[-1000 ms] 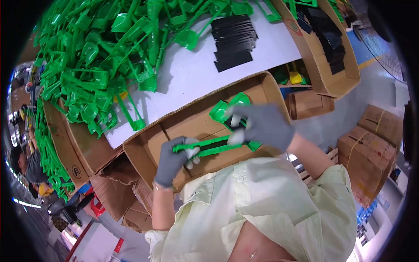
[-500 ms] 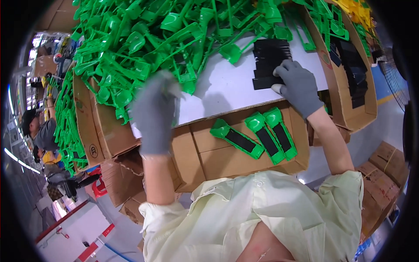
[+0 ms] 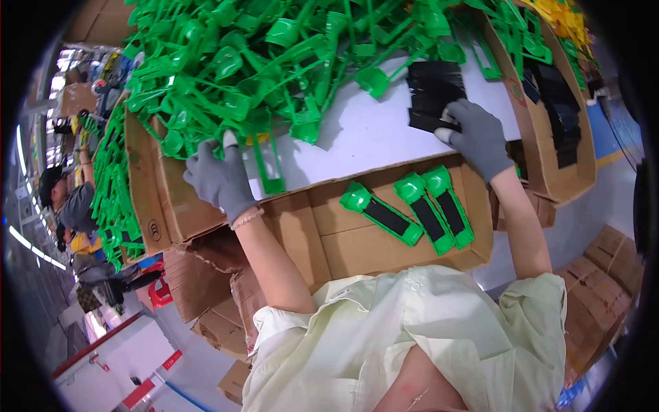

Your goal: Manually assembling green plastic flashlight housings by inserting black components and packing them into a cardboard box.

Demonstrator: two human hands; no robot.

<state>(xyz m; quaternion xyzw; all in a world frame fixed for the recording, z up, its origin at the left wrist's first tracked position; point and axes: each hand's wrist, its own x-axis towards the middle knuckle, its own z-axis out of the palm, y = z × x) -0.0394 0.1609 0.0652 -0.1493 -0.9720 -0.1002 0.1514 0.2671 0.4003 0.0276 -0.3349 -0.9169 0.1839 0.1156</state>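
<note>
Head view: the fingers of the right hand (image 3: 478, 139) gripped the nearest black strip (image 3: 423, 121) by its accessible end on the surface (image 3: 350, 141). The left hand (image 3: 221, 177) hovered beside green parts (image 3: 228, 63), finger closure indeterminable.

Left hand (image 3: 221, 180) and right hand (image 3: 479, 141) in grey, pale-tipped gloves (image 3: 237, 197); pale green buttoned shirt (image 3: 405, 323); thin necklace (image 3: 419, 397); bracelet (image 3: 247, 218), apparently beaded

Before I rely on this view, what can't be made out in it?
Head view:
- Whether the right hand grips a black strip: the hand itself hides the contact.
- Left hand: fingertips, thumb aside, hidden by its own back.
- Green pile: lower parts covered by upper ones; far end cut off by the upper edge.
- Box: near side mostly behind the shirt.
</note>
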